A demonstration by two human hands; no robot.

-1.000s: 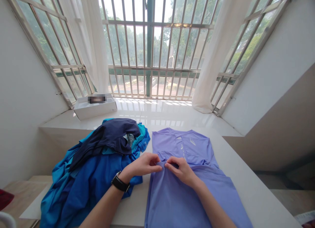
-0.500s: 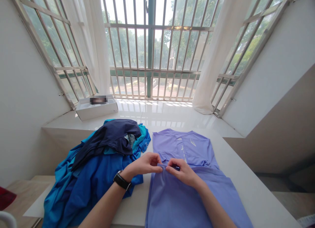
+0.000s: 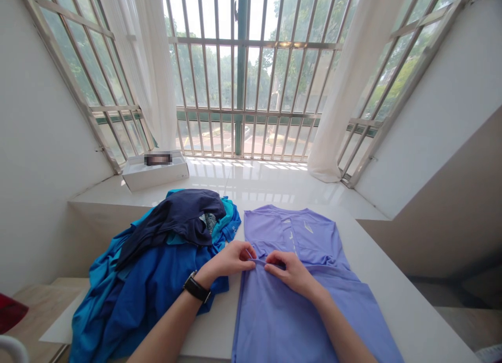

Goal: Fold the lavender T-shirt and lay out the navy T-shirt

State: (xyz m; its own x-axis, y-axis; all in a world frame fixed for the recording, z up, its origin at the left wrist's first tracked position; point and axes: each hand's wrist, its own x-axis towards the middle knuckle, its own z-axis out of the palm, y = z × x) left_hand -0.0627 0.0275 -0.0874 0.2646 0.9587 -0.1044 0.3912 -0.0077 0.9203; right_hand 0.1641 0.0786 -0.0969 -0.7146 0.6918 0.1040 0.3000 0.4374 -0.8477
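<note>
A lilac sports shirt [image 3: 298,300] lies flat on the white table [image 3: 392,295], its collar end toward the window. My left hand [image 3: 229,259], with a black watch on the wrist, pinches a folded edge of the shirt near its left side. My right hand [image 3: 288,271] pinches the same fold a little to the right. Both hands are closed on the cloth, fingertips nearly touching. Left of the shirt is a heap of blue and teal clothes [image 3: 145,279] with a dark navy garment [image 3: 180,214] on top.
A white box [image 3: 155,172] sits on the glossy window sill [image 3: 254,180] at the back left. Barred windows and white curtains [image 3: 345,86] stand behind. A wall ledge runs along the right. Something red [image 3: 10,313] shows at the far left edge.
My hands stay pinched on the shirt's fold and have shifted slightly away from me, drawing the fold a bit tighter. The view has tilted slightly.
</note>
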